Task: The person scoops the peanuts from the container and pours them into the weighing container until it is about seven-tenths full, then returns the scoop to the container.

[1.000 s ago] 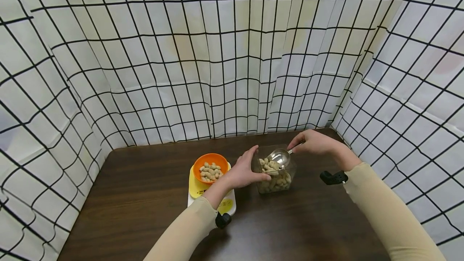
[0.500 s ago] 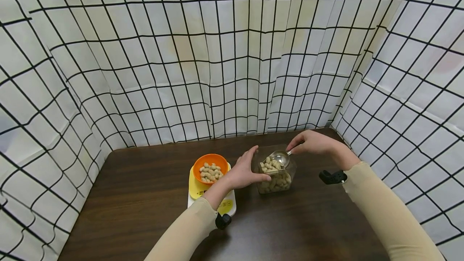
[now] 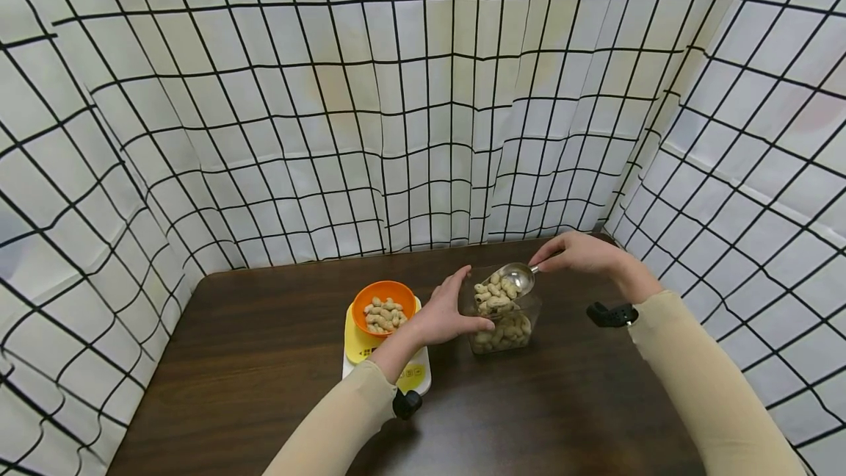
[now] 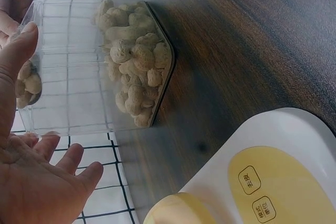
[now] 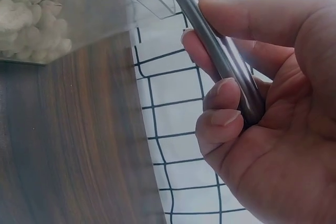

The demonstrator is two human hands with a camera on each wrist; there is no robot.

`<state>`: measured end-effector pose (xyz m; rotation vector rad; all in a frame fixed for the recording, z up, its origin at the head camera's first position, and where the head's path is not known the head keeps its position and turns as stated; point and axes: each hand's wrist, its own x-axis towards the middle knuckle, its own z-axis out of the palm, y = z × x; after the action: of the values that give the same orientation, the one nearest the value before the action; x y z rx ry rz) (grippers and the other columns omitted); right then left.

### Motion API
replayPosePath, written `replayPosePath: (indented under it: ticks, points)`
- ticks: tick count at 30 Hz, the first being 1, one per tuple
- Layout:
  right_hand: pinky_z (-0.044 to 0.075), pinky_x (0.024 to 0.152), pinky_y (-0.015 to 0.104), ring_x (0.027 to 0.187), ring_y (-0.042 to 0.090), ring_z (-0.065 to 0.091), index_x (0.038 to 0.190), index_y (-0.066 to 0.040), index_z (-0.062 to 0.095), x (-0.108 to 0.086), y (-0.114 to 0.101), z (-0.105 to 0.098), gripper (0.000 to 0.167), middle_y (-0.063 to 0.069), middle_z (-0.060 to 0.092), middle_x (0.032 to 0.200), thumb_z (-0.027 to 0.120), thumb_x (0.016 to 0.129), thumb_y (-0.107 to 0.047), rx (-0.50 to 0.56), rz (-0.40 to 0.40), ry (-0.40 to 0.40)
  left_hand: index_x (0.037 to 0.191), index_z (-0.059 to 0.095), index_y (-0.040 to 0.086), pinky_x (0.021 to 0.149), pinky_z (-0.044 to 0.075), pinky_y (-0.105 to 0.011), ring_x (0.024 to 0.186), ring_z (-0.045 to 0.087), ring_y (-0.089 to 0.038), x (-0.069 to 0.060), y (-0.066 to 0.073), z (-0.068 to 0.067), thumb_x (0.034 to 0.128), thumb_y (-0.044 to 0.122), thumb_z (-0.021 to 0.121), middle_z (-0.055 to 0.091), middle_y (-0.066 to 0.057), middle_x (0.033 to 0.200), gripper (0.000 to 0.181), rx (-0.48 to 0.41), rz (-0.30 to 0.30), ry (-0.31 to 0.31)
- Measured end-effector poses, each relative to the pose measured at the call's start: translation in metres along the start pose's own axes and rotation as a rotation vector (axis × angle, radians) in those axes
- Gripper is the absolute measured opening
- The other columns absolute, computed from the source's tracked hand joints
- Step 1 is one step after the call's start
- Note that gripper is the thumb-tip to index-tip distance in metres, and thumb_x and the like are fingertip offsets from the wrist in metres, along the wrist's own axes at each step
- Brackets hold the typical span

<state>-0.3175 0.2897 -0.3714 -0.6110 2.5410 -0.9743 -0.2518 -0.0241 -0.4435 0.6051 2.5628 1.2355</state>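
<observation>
My right hand point(image 3: 573, 252) grips the handle of a metal scoop point(image 3: 522, 278), with fingers and thumb wrapped round it in the right wrist view point(image 5: 273, 77). Peanuts in their shells point(image 3: 496, 289) fill the scoop, which sits at the mouth of a clear plastic container point(image 4: 68, 66). More peanuts point(image 4: 134, 61) lie in the bottom of this container. My left hand point(image 3: 444, 314) holds the container near its rim, thumb at the front and fingers along the left side. Left of it, an orange bowl point(image 3: 358, 308) with peanuts stands on a yellow and white kitchen scale point(image 3: 357, 347).
The dark wooden table point(image 3: 264, 373) carries the scale and the container. White curtain walls with a black grid point(image 3: 423, 131) enclose its back and sides. My left forearm crosses over part of the scale.
The right hand has raised the scoop out of the peanuts to the container's rim and slightly right, now loaded. The left hand and the bowl have stayed in place.
</observation>
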Motion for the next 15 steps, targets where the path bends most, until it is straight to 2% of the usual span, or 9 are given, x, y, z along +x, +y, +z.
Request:
replayPosePath:
  ticks: [4, 11, 15]
  points:
    - [0.043, 0.103, 0.055, 0.12, 0.029, 0.06, 0.117, -0.014, 0.078, 0.0, 0.004, -0.004, 0.026, 0.008, 0.068, 0.128, 0.07, 0.098, -0.029, 0.006, -0.008, 0.008, 0.165, 0.015, 0.024, 0.115, 0.031, -0.059, 0.152, 0.021, -0.036, -0.001, 0.0, 0.0, 0.0817, 0.051, 0.084, 0.025, -0.006, 0.166, 0.111, -0.009, 0.003, -0.001]
    - [0.045, 0.1, 0.053, 0.119, 0.027, 0.06, 0.116, -0.017, 0.078, -0.006, 0.011, -0.01, 0.025, 0.007, 0.065, 0.131, 0.071, 0.097, -0.033, 0.011, 0.024, 0.056, 0.165, 0.014, 0.023, 0.114, 0.031, -0.058, 0.152, 0.021, -0.036, -0.001, 0.001, 0.0, 0.0832, 0.049, 0.083, 0.025, -0.006, 0.166, 0.11, -0.014, 0.004, -0.003]
    - [0.044, 0.101, 0.054, 0.122, 0.03, 0.058, 0.118, -0.015, 0.078, -0.009, 0.013, -0.012, 0.028, 0.009, 0.064, 0.133, 0.071, 0.097, -0.033, 0.033, 0.03, 0.063, 0.165, 0.014, 0.023, 0.115, 0.031, -0.059, 0.152, 0.021, -0.035, -0.001, 0.0, 0.0, 0.0842, 0.048, 0.083, 0.025, -0.005, 0.166, 0.11, -0.013, 0.007, -0.007]
